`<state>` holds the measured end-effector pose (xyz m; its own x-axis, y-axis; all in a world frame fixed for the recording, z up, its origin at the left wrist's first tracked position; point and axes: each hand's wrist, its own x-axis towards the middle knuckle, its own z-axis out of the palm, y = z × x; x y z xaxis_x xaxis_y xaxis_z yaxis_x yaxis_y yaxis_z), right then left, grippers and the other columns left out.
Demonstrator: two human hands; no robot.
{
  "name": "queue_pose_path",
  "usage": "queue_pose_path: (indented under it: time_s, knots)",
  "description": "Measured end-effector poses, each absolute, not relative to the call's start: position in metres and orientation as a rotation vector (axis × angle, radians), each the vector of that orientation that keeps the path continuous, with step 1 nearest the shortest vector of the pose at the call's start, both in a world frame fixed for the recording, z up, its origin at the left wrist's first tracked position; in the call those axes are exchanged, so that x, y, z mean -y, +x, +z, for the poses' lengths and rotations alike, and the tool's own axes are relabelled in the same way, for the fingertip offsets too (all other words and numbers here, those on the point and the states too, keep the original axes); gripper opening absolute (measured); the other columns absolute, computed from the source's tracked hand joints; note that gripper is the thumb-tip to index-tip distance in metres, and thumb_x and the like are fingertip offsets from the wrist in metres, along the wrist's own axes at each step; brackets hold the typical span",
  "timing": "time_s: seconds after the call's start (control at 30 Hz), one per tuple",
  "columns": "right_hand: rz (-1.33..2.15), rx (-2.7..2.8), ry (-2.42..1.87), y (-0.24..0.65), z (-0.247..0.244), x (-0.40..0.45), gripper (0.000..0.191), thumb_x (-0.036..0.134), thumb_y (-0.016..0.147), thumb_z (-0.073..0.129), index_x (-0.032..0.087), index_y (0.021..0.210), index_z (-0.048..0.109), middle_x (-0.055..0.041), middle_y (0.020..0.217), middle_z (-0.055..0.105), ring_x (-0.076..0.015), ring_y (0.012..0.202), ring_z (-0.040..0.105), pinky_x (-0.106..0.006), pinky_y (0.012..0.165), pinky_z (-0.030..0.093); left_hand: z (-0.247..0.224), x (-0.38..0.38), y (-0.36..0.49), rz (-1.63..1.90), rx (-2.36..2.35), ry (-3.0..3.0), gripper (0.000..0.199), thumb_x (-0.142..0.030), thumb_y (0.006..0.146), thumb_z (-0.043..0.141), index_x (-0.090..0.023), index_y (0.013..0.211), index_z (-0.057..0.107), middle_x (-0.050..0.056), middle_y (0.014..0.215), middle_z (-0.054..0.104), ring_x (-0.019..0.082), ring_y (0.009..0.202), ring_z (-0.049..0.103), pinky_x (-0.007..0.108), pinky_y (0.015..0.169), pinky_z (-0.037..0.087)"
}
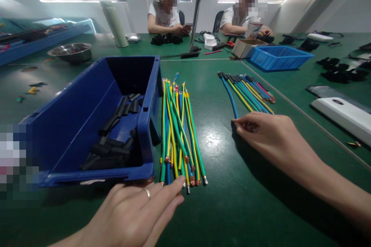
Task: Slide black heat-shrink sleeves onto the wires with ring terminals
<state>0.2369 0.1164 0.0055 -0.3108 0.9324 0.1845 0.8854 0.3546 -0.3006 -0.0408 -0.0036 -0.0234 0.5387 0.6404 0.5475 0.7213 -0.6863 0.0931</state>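
Wire, blue [231, 94], lies just ahead of the right hand [268, 133], which pinches its near end. Likely light, springy and smooth; best gripped on the insulation. Left hand [135, 204], fingers extended, gripping nothing visible, lies at the near ends of loose wires [181, 135].

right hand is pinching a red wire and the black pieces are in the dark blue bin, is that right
The colour is wrong: in the head view, the right hand pinches a blue wire. The black pieces are in the dark blue bin.
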Motion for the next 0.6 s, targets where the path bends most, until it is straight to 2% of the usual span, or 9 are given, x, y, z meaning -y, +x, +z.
queue_pose_path:
  time_s: [0.27, 0.4, 0.6]
  knots:
    - [0.015, 2.358, -1.717, 0.239, 0.010, -0.116, 0.021, 0.025, 0.085, 0.054, 0.020, 0.073, 0.071, -0.0088, 0.076, 0.073, -0.0268, 0.069, 0.069, -0.035, 0.058, 0.047, -0.025, 0.005, -0.041, -0.857, 1.187, -2.627, 0.021, -0.018, 0.100, 0.047, -0.013, 0.112, 0.064, -0.004, 0.068, 0.073, 0.009, 0.051, 0.068, 0.017, 0.047, 0.052]
    - [-0.088, 2.377, -1.764, 0.242, 0.010, -0.118, 0.022, 0.029, 0.087, 0.054, 0.022, 0.076, 0.071, -0.0099, 0.080, 0.073, -0.0281, 0.070, 0.068, -0.036, 0.059, 0.044, -0.031, 0.006, -0.043, -0.881, 1.187, -2.639, 0.022, -0.018, 0.098, 0.049, -0.012, 0.115, 0.064, -0.004, 0.066, 0.071, 0.009, 0.048, 0.066, 0.018, 0.046, 0.050]
    - [-0.283, 2.353, -2.045, 0.244, 0.016, -0.120, 0.050, 0.054, 0.096, 0.037, 0.024, 0.079, 0.073, -0.0120, 0.075, 0.071, -0.0262, 0.059, 0.061, -0.031, 0.049, 0.027, -0.038, 0.009, -0.044, -0.918, 1.195, -2.648, 0.025, -0.017, 0.097, 0.052, -0.012, 0.120, 0.062, -0.002, 0.070, 0.073, 0.011, 0.050, 0.066, 0.022, 0.046, 0.049]
